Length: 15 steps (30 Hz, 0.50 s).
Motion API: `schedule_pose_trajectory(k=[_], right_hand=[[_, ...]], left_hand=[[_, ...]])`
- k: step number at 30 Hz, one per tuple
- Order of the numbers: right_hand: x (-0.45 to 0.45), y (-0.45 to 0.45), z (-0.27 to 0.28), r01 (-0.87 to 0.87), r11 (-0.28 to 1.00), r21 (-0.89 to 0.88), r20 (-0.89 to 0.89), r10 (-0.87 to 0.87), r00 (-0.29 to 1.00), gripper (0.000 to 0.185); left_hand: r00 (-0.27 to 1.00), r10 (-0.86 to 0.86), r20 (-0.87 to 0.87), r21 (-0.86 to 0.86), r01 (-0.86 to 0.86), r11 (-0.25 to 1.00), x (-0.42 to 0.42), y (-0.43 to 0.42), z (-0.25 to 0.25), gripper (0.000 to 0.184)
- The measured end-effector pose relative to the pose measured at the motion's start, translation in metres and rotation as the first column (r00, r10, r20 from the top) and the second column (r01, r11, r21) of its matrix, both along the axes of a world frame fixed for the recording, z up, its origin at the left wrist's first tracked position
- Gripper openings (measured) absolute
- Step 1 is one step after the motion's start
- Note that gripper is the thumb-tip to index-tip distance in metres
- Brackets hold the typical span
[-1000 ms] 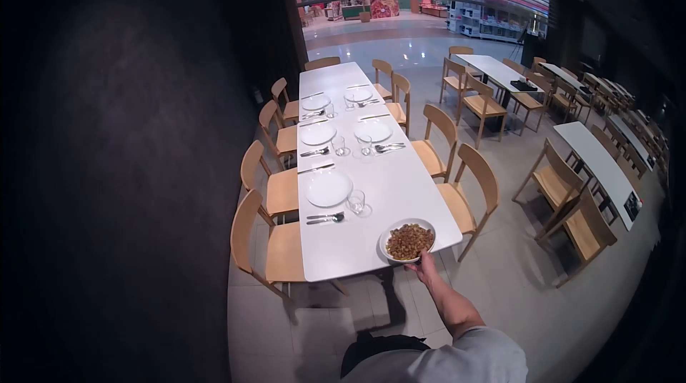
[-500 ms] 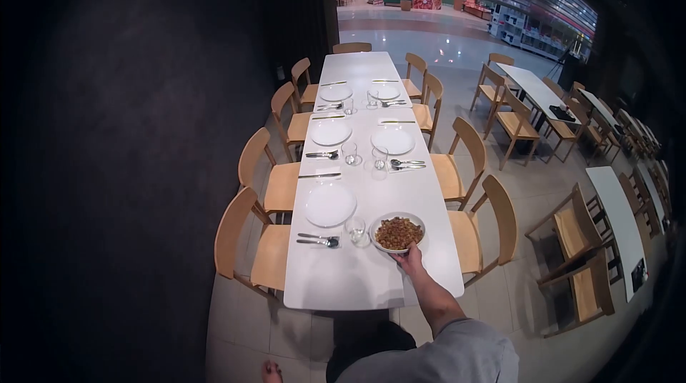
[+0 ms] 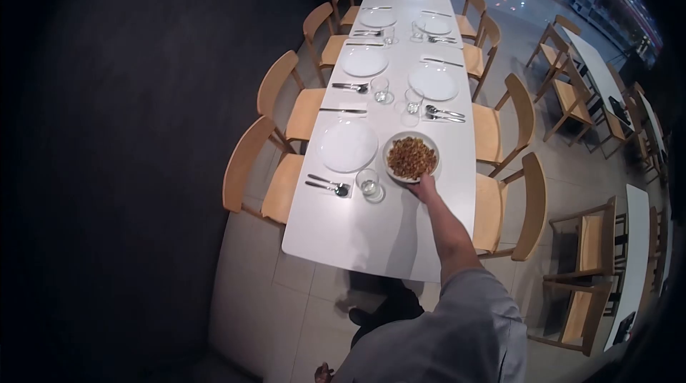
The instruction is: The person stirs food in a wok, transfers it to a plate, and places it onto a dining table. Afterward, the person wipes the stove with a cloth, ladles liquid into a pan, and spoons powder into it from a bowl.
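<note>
My right hand [image 3: 424, 187] grips the near rim of a shallow white bowl [image 3: 386, 162] heaped with small brown pieces of food [image 3: 411, 158]. The bowl is over the right side of the long white table [image 3: 336, 233]; whether it touches the top I cannot tell. Left of it are a drinking glass [image 3: 369, 183], a white plate [image 3: 347, 146], and a fork and spoon [image 3: 329, 184] on a napkin. Low at the bottom edge hangs my left hand [image 3: 324, 373], away from the table, small and dark, its fingers not clear.
Farther up the table are more plates [image 3: 433, 81], glasses [image 3: 414, 101] and cutlery [image 3: 444, 113]. Wooden chairs [image 3: 246, 165] line the left side, and others [image 3: 529, 204] the right. A dark wall [image 3: 128, 168] rises at left. More tables [image 3: 636, 240] stand at far right.
The view has tilted down and shifted, so the table appears higher. My right hand has carried the bowl farther along the table, past the nearest glass.
</note>
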State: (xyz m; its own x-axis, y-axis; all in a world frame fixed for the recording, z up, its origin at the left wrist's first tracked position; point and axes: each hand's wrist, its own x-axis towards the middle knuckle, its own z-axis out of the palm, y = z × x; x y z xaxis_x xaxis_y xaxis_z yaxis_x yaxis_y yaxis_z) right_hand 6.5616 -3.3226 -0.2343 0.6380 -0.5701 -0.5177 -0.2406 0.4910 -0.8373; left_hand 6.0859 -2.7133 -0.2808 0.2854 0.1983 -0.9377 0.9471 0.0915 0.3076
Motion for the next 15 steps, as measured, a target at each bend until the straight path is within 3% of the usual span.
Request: schedule_pose_trajectory(k=[1, 5, 6, 7, 8, 9, 10, 11, 13, 14, 15], right_hand=[[0.005, -0.002, -0.001, -0.022, 0.996, -0.088, -0.106, 0.013, 0.994, 0.046], [0.016, -0.008, 0.000, -0.121, 0.985, -0.125, -0.145, 0.103, 0.984, 0.046], [0.017, -0.002, 0.009, 0.027, 0.979, -0.203, -0.144, -0.057, 0.988, 0.046], [0.014, 0.009, 0.008, 0.175, 0.944, -0.279, -0.131, -0.218, 0.967, 0.046], [0.011, 0.021, 0.007, 0.174, 0.945, -0.276, -0.136, -0.218, 0.966, 0.046], [0.009, 0.029, 0.001, 0.054, 0.818, -0.573, -0.288, -0.263, 0.921, 0.048], [-0.011, 0.019, 0.002, -0.122, 0.609, -0.783, -0.405, -0.351, 0.844, 0.050], [-0.025, 0.032, -0.001, -0.129, 0.609, -0.783, -0.408, -0.346, 0.845, 0.050], [-0.064, 0.070, 0.005, -0.251, 0.671, -0.697, -0.469, -0.164, 0.868, 0.055], [-0.087, 0.096, 0.004, -0.538, 0.388, -0.749, -0.621, -0.128, 0.773, 0.040], [-0.103, 0.079, -0.048, -0.826, -0.052, -0.561, -0.820, -0.105, 0.563, 0.037]], left_hand=[[0.999, 0.049, 0.002, -0.019, -0.049, 0.999, -0.008, 0.002, 0.000, 0.052], [0.955, 0.295, 0.001, -0.149, -0.292, 0.945, -0.032, 0.021, 0.003, 0.052], [0.999, 0.040, -0.009, 0.091, -0.039, 0.995, -0.033, 0.020, 0.006, 0.061], [0.999, 0.046, -0.018, 0.100, -0.044, 0.994, -0.044, 0.028, 0.008, 0.061], [0.997, 0.057, 0.051, 0.073, -0.061, 0.996, -0.047, 0.035, 0.004, 0.061], [0.990, 0.067, 0.124, 0.040, -0.073, 0.997, -0.050, 0.041, -0.002, 0.061], [0.992, 0.069, 0.105, 0.030, -0.073, 0.997, -0.066, 0.025, -0.004, 0.060], [0.992, 0.076, 0.102, 0.031, -0.079, 0.996, -0.078, 0.030, -0.005, 0.060], [0.997, 0.074, 0.033, 0.054, -0.075, 0.996, -0.092, 0.042, -0.001, 0.058], [0.993, 0.116, 0.037, 0.071, -0.118, 0.990, -0.103, 0.054, -0.007, 0.058], [0.991, 0.125, 0.047, 0.038, -0.127, 0.991, -0.118, 0.060, -0.012, 0.056]])
